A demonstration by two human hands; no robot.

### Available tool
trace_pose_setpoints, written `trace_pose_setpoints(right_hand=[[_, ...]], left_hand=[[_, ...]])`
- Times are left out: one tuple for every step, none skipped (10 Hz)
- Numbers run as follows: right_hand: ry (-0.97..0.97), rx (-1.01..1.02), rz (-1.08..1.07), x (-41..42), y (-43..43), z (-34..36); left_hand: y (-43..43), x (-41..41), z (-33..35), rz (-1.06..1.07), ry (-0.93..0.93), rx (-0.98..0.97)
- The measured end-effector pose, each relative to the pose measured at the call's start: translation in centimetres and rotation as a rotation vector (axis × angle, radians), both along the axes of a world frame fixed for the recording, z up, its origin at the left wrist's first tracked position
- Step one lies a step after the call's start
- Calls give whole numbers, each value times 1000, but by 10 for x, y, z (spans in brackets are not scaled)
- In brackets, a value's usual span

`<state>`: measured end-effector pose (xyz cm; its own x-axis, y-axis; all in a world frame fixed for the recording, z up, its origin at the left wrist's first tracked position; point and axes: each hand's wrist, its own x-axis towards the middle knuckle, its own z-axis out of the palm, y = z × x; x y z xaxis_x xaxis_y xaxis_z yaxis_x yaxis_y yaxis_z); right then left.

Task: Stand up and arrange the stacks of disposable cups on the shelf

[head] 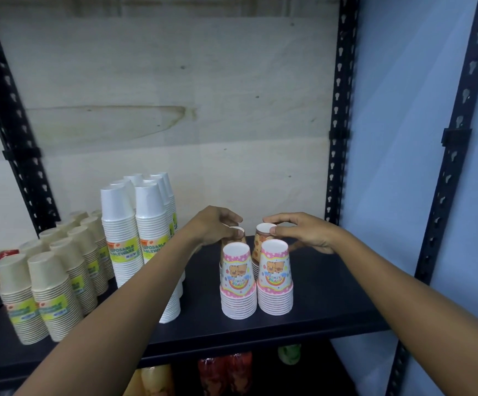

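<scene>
Two stacks of brown patterned cups stand upside down at the back of the dark shelf (317, 295), right of its middle. The left hand (217, 227) curls over the top of the left brown stack (236, 238), fingers and thumb closed around its uppermost cup. The right hand (303, 232) grips the top of the right brown stack (263, 238) the same way, thumb on the near side and fingers draped over the far side. The two stacks stand just beside each other, and most of each is hidden.

Directly in front of them stand two pink stacks, also upside down and touching side by side: the left pink stack (237, 284) and the right pink stack (275, 278). Each top cup shows two cartoon bears, a rainbow band and inverted lettering, of which "HAPPY BIRTHDAY" can only partly be made out.

To the left, past the left forearm, taller stacks of plain white cups (120, 238) stand inverted in a cluster running toward the back. They wear yellow-green labels reading "DISPOSABLE TABLEWARE", with an orange mark above that is too small to read.

Further left, shorter stacks of beige cups (52, 295) stand in rows, with similar yellow-green labels whose print is blurred.

A pale wooden panel (160, 95) backs the shelf, framed by black perforated uprights (336, 138). Below the shelf, bottles of coloured drink (223, 372) show dimly.
</scene>
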<state>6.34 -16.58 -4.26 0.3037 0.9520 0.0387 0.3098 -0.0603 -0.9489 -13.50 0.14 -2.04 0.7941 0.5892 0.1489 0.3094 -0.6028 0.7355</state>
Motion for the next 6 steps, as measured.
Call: trace_pose_setpoints(right_hand=[[-10, 24, -5, 2, 1, -3], [-17, 61, -22, 4, 2, -6], [-22, 64, -14, 4, 3, -7], [-28, 54, -6, 2, 2, -7], [-68, 31, -19, 1, 3, -11], [-122, 51, -77, 0, 4, -10]], left_hand=[[-1, 1, -1, -4, 5, -3], [0, 0, -1, -11, 10, 0], [-1, -2, -2, 1, 6, -16], [-3, -2, -2, -5, 8, -16], [-6, -3, -1, -16, 31, -6], [-10, -2, -2, 22, -59, -14]])
